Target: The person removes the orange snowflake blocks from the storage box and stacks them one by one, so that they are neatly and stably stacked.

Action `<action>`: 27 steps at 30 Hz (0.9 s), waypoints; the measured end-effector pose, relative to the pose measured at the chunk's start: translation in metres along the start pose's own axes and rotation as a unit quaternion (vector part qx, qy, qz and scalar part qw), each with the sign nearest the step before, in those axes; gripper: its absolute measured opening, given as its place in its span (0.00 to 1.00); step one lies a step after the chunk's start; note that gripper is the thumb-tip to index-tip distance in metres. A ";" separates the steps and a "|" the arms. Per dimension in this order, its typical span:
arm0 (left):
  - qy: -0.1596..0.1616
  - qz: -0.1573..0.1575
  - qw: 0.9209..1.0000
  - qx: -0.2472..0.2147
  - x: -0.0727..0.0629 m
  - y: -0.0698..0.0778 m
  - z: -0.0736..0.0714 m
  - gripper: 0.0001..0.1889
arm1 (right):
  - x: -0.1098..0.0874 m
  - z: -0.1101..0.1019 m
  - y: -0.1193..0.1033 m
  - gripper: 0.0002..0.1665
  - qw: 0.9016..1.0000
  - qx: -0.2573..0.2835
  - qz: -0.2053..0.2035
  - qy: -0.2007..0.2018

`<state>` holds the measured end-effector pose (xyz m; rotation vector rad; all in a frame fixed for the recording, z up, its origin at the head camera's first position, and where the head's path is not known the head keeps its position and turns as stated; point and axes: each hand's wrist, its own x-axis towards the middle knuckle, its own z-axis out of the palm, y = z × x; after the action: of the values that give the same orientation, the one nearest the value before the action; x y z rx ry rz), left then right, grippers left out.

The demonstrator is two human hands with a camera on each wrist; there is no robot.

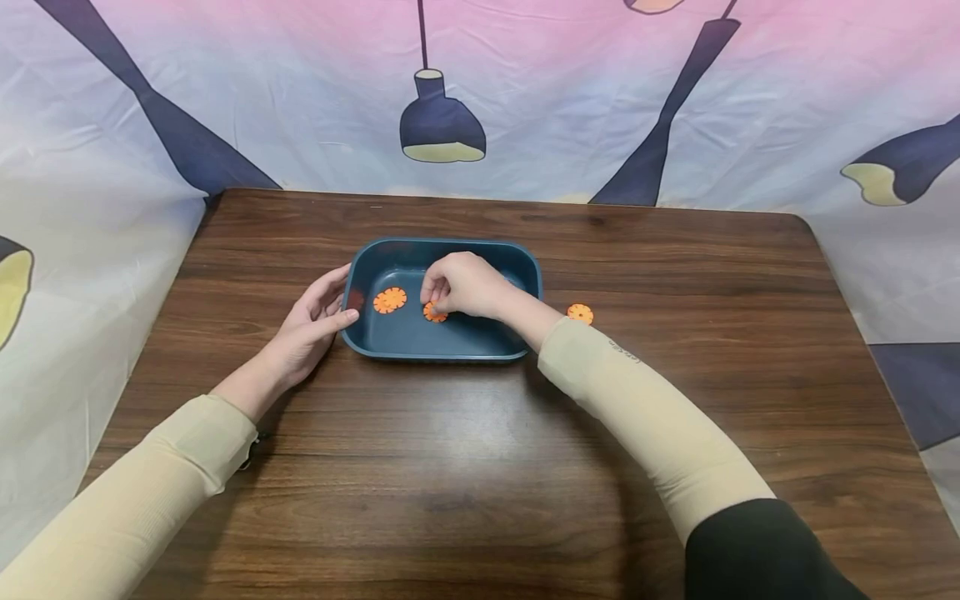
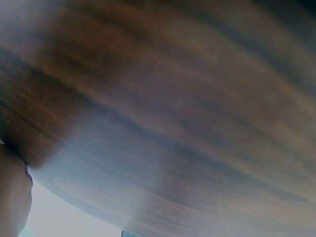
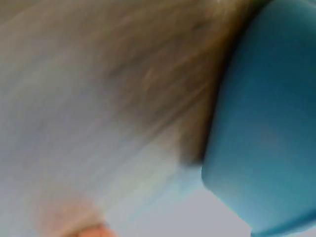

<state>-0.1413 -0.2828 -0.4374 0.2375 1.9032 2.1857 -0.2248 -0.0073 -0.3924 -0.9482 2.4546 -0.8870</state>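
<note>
A dark teal rectangular tray (image 1: 442, 358) sits on the wooden table. My left hand (image 1: 303, 333) holds its left end, thumb at the rim and fingers along the outer wall. Reaching in from the right, my right hand (image 1: 467, 285) pinches an orange notched disc (image 1: 434, 313) low over the tray floor; whether the disc touches the floor cannot be made out. More orange discs (image 1: 389, 300) lie overlapping in the tray's left part. In the right wrist view the tray's outer wall (image 3: 266, 123) fills the right side, with a blurred orange patch at the bottom.
One orange disc (image 1: 581, 313) lies on the table just right of the tray, close to my right forearm. The brown table (image 1: 450, 475) extends toward me. Behind it hangs a printed cloth (image 1: 330, 100) with lamp shapes.
</note>
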 end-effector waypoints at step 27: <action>0.011 -0.020 1.000 0.012 -0.002 0.005 0.002 0.31 | -0.108 -0.093 0.047 0.04 0.981 0.089 0.076 0.152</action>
<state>-0.1396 -0.2819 -0.4325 0.1788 1.9296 2.1481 -0.2191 0.1352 -0.3436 -0.5908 2.5973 -1.2499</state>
